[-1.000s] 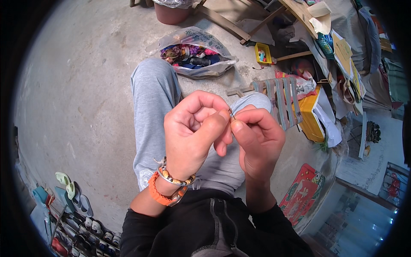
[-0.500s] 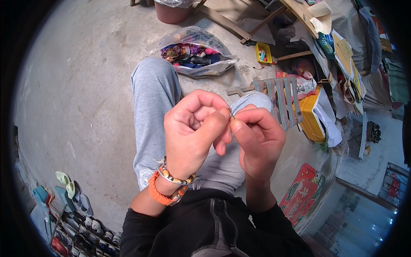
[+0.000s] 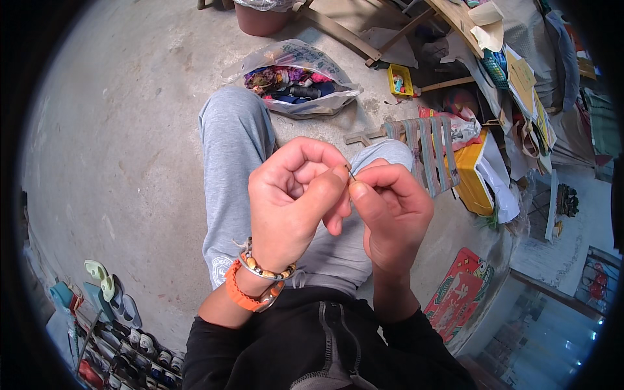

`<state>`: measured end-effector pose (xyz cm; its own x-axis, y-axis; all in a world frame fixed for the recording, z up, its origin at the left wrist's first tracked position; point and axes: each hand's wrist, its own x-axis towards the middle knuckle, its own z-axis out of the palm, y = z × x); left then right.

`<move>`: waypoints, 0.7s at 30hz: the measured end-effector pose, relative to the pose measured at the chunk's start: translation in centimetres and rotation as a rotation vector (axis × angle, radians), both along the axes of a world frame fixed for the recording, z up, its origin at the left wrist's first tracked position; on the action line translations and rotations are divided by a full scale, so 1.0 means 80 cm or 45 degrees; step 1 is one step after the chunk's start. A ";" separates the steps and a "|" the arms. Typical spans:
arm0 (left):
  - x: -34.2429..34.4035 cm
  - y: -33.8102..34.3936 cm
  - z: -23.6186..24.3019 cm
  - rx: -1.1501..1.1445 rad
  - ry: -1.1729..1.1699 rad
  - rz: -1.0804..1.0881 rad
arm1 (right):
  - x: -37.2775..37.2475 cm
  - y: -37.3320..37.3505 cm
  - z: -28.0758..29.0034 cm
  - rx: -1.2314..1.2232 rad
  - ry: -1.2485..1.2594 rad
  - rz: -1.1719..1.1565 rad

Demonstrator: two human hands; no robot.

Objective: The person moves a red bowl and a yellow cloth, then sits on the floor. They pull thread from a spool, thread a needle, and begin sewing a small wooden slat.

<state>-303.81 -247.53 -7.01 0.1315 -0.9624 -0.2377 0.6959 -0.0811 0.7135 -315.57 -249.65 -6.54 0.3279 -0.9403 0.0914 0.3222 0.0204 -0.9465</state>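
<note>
My left hand [image 3: 299,195], with a beaded bracelet and an orange-banded watch at the wrist, pinches a tiny, thin, needle-like piece [image 3: 351,174] between thumb and index fingertip, its other fingers curled. My right hand [image 3: 392,214] grips the same piece at its lower end in a thumb-and-finger pinch, close against the left fingertips. Both hands are held over my legs in grey sweatpants [image 3: 233,136]; whether any thread is on the piece is too small to tell.
An open plastic bag of coloured cloth [image 3: 286,84] lies beyond my knees, near a yellow tray [image 3: 400,80], a webbed stool [image 3: 426,149] and a yellow box [image 3: 469,182]. A shoe rack [image 3: 130,348] stands lower left; a red mat [image 3: 458,289] lies lower right.
</note>
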 end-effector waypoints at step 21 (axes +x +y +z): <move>0.001 0.001 -0.006 -0.047 -0.034 -0.011 | 0.000 0.002 0.003 -0.066 0.164 -0.053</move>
